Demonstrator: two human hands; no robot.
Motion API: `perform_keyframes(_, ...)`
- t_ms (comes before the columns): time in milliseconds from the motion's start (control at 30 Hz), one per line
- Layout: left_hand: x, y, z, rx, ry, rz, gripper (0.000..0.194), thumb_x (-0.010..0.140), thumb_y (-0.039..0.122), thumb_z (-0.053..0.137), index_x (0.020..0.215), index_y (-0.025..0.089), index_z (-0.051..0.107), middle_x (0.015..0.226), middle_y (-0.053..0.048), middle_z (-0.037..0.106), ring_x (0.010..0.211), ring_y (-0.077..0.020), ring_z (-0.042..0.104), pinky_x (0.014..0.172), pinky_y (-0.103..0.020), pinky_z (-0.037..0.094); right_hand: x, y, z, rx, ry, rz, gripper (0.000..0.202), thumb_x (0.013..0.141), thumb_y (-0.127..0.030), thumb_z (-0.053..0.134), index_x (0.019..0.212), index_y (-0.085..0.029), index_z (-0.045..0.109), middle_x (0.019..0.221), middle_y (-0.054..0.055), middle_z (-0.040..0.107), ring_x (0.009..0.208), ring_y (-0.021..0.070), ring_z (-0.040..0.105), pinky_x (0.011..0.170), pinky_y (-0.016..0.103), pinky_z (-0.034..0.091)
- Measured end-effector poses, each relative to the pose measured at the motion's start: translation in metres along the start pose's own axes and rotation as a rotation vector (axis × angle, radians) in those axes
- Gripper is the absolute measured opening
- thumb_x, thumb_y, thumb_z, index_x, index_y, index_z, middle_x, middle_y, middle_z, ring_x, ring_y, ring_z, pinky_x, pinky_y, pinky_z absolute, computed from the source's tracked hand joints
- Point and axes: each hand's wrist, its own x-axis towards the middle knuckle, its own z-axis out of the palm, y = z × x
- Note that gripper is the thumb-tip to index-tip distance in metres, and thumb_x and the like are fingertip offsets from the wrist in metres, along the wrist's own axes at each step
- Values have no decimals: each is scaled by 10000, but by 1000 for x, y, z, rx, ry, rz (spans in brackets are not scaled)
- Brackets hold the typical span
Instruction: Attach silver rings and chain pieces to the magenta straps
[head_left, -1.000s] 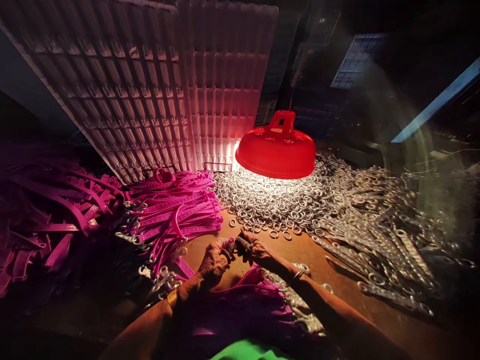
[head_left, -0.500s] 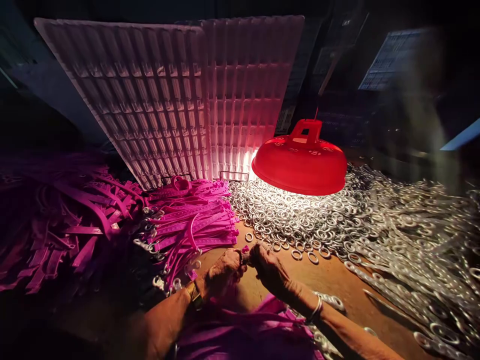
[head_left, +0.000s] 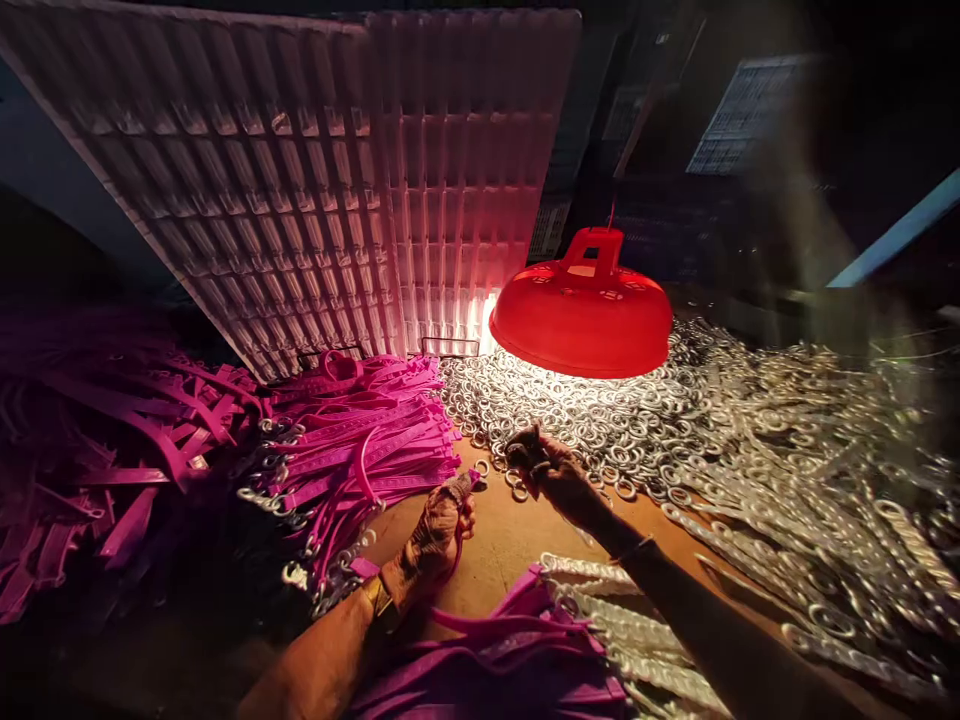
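My left hand (head_left: pixel 442 525), with a band at its wrist, is closed on a magenta strap (head_left: pixel 474 478) whose tip pokes out above the thumb. To its right, my right hand (head_left: pixel 551 470) reaches to the near edge of the pile of metal rings (head_left: pixel 615 430). Its fingers are bent and in shadow, so I cannot make out whether they hold a ring. A few loose rings (head_left: pixel 519 493) lie just below these fingers. The two hands are apart.
A red lamp (head_left: pixel 581 315) hangs over the rings. Behind stand ribbed clear panels (head_left: pixel 315 190). Magenta straps (head_left: pixel 375 430) lie in bundles at left and more straps (head_left: pixel 495 660) in front. Pale braided pieces (head_left: pixel 810 500) with rings spread on the right of the brown tabletop (head_left: pixel 495 545).
My right hand has parted from my left and moved up and right to the rings. My left hand keeps the strap. The whole view has shifted slightly.
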Motion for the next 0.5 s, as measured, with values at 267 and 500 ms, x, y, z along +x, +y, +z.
perform_keyframes(267,-37,23,16,84,-165,80,312,618,396,728,729,166,549,557,52,369,482,-51,274,452,-206,227,-27,15,30,-204,-35,-79,240,841,-404,490,755,-213,372,644,-36,432,481,77,365,406,187,321)
perform_keyframes(500,-39,16,9,244,-242,94,363,743,503,569,642,181,435,531,77,246,472,-58,195,441,-213,189,-35,23,36,-237,-13,-127,239,868,-389,369,710,-215,327,629,-31,358,538,102,304,469,224,321)
